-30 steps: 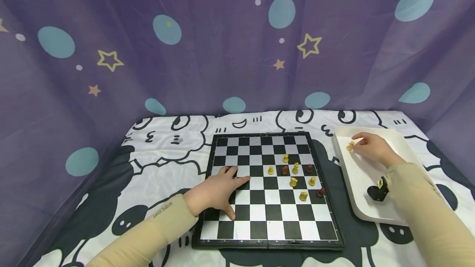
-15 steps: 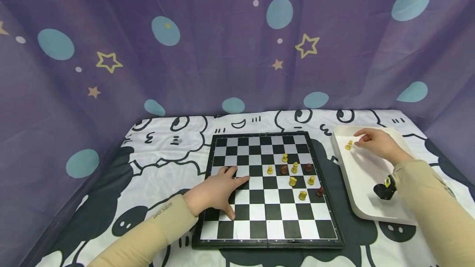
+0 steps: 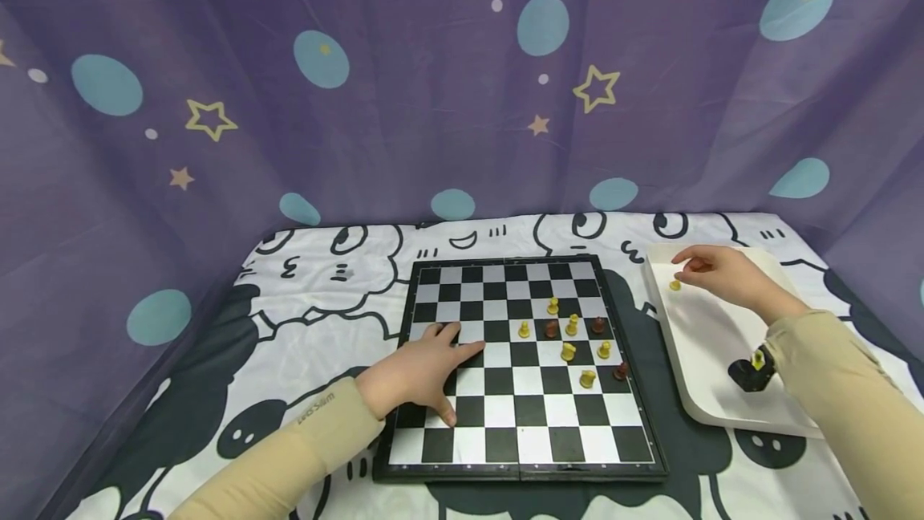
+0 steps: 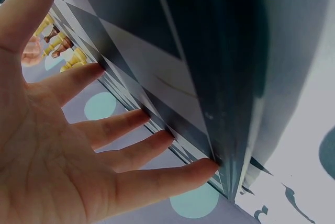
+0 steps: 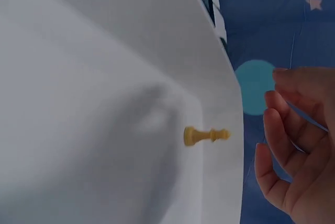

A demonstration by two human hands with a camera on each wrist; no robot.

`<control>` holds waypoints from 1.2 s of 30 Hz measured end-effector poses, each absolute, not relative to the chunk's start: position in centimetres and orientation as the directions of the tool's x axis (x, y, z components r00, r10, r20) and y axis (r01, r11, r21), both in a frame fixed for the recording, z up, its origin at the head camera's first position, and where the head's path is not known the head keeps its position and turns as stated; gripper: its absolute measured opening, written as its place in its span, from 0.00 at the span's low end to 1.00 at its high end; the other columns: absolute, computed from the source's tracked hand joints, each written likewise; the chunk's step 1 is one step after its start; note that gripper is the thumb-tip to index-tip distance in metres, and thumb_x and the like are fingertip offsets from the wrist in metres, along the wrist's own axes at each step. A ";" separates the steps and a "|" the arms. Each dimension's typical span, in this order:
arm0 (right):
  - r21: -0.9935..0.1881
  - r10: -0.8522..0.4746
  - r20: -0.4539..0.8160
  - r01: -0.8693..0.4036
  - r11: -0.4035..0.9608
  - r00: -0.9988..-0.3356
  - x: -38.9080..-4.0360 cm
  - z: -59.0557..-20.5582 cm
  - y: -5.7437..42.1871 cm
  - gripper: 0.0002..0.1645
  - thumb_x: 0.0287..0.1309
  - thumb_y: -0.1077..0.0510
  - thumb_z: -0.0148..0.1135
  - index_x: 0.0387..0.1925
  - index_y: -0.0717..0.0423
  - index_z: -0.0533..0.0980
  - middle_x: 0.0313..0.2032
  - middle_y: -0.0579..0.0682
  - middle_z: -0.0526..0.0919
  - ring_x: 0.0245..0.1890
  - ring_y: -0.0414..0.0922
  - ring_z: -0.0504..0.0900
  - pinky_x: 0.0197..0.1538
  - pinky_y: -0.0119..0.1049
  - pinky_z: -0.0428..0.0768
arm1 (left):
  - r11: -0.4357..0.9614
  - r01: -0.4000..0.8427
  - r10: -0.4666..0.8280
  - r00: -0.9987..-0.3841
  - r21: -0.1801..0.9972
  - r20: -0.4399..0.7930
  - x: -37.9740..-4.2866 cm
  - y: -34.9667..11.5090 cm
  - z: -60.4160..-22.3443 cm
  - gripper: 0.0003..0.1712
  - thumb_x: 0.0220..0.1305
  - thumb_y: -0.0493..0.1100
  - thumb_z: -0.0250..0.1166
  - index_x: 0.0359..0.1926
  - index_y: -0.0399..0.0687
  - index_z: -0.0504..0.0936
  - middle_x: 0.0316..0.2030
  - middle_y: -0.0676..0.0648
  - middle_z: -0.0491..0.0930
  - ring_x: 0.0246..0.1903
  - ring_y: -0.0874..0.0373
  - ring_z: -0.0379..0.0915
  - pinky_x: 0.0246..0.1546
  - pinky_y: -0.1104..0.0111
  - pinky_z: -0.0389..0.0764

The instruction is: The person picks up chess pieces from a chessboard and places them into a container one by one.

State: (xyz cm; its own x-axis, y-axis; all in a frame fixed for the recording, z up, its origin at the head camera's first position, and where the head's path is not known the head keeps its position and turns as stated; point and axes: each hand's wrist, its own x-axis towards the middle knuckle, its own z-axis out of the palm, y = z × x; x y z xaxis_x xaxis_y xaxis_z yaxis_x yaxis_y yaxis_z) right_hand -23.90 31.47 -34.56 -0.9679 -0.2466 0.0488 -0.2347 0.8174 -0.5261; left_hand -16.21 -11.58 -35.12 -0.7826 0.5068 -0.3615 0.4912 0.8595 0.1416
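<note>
My left hand rests on the left side of the black-and-white chessboard, fingers spread, with fingertips touching its squares in the left wrist view. On the right, my right hand hovers over the white tray, its fingers loosely bent with nothing between them. A yellow chess piece stands upright inside the tray close to its wall, apart from my fingertips in the right wrist view. The head view shows only part of this piece, beneath my fingers.
Several yellow chess pieces, one a knight, stand on the board's right half, with dark red pieces among them. A patterned cloth covers the table. Behind it hangs a purple curtain.
My right hand was at the yellow piece, drew back to the right from it, then came left again above it. The piece stays in the tray. My left hand has not moved.
</note>
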 end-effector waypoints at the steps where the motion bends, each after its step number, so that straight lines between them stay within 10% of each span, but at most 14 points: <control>1: -0.526 -0.254 0.050 -0.242 0.815 -0.966 -23.8 -34.4 31.2 0.17 0.59 0.58 0.62 0.46 0.66 0.77 0.31 0.50 0.82 0.30 0.37 0.75 0.34 0.32 0.72 | 0.859 0.492 0.507 -0.782 0.140 -0.362 -16.2 -11.6 -35.1 0.61 0.31 0.59 0.80 0.70 0.60 0.61 0.70 0.38 0.54 0.68 0.37 0.50 0.56 0.49 0.71; 36: -0.542 -0.464 0.036 -0.408 0.735 -0.885 -20.8 -31.5 23.6 0.16 0.57 0.59 0.64 0.47 0.60 0.78 0.33 0.48 0.82 0.31 0.41 0.78 0.33 0.36 0.76 | 0.866 0.484 0.496 -0.790 0.130 -0.361 -16.1 -11.6 -35.1 0.61 0.31 0.59 0.79 0.70 0.61 0.61 0.70 0.38 0.55 0.68 0.37 0.51 0.56 0.49 0.71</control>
State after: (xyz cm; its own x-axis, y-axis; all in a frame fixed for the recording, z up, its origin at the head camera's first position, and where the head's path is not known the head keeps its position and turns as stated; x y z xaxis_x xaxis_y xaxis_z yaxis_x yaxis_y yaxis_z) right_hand -20.83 23.55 -31.48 -0.8849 -0.4644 0.0360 -0.4078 0.7350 -0.5417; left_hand -16.11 -11.59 -35.11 -0.7902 0.4956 -0.3606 0.4837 0.8656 0.1297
